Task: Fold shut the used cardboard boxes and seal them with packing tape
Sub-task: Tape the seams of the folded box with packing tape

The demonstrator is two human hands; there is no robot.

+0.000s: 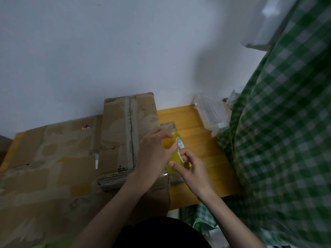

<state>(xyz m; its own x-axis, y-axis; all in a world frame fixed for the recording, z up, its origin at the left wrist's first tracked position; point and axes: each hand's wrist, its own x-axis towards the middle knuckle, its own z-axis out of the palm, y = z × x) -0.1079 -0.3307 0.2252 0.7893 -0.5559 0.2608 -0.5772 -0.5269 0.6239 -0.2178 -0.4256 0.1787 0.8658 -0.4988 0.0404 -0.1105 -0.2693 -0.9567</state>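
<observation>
My left hand [154, 149] grips yellow tape roll [174, 153] from left; right hand [192, 169] pinches its near rim, likely hunting tape end. Roll hovers over right edge of small cardboard box [123, 133], box seam running away from me, left of roll.

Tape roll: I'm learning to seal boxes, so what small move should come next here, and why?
Probably peel the tape's free end loose. Both the left hand and right hand grip the yellow tape roll above the closed cardboard box; no strip is pulled out yet.

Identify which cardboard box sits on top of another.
The smaller box, with a tape strip down its middle, rests on the wide flat box beside the hands.
</observation>
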